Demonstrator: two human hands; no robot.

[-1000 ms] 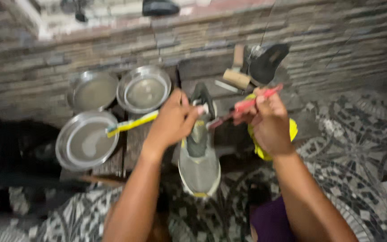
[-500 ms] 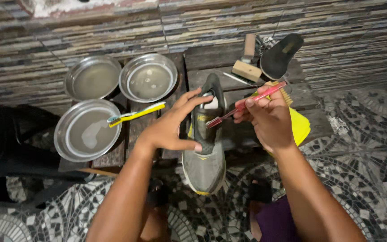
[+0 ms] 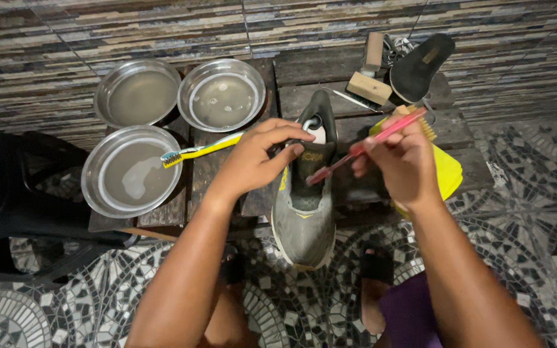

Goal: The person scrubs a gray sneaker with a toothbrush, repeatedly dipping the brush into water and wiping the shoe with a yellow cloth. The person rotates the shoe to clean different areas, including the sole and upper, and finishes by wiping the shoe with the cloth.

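A grey and black sneaker (image 3: 304, 212) lies on a dark wooden bench (image 3: 356, 96), toe toward me. My left hand (image 3: 253, 158) grips its tongue and collar. The same hand also holds a yellow toothbrush (image 3: 195, 151), whose bristles point at a steel bowl. My right hand (image 3: 401, 161) holds a red toothbrush (image 3: 362, 147), its head dipped into the shoe's opening.
Three steel bowls of cloudy water (image 3: 130, 171) (image 3: 136, 93) (image 3: 222, 93) sit on the left. A black insole (image 3: 420, 64), a wooden brush (image 3: 370, 77) and a yellow cloth (image 3: 447, 173) lie on the right. A dark stool (image 3: 8, 193) stands at left on mosaic floor.
The view has steadied and dropped closer. My left hand has settled on the shoe's collar. The red toothbrush has gone down into the shoe's opening.
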